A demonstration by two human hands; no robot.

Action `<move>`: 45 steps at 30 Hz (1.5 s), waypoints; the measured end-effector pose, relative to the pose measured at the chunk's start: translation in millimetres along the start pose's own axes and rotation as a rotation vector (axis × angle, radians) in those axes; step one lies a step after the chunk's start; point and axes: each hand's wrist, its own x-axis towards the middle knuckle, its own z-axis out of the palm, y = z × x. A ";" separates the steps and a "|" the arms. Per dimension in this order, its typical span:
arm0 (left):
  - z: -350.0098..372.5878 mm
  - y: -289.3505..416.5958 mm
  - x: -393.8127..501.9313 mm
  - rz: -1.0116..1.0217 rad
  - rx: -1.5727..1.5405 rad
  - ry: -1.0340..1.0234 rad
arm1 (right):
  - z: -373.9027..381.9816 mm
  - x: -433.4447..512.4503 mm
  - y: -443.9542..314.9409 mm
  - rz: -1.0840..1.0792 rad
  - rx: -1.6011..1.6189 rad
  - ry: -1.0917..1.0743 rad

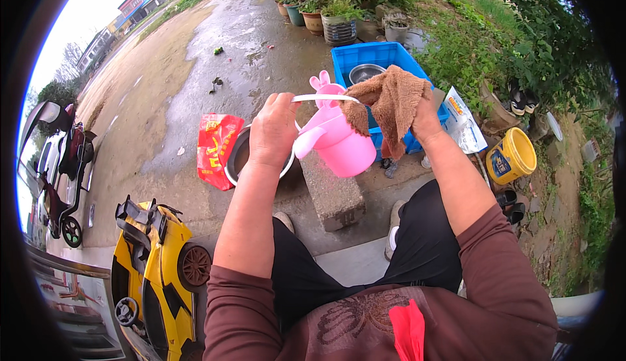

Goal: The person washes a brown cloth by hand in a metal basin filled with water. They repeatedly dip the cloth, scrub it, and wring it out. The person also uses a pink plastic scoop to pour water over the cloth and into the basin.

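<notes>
A pink plastic pail (342,153) with a spout-like part and rabbit ears hangs tilted in front of me, above a rough stone block (337,199). My left hand (274,128) grips the end of its white handle (325,97). A brown plush cloth (398,99) is bunched in my right hand (425,121), one end lying against the pail's side and rim. The cloth hides part of the pail and most of my right fingers. Behind my left wrist stands a metal basin (240,153), partly covered from view.
Beyond the cloth sits a blue plastic crate (381,53) with a metal bowl (366,73) inside. A red bag (217,150) lies left of the basin. To the right are a white printed bag (463,121) and a yellow bucket (511,155). A yellow toy car (161,282) stands left.
</notes>
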 end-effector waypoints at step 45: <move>-10.1 53.6 -5.0 0.146 -0.231 -0.545 | 11.5 5.0 46.2 0.264 -1.121 -0.209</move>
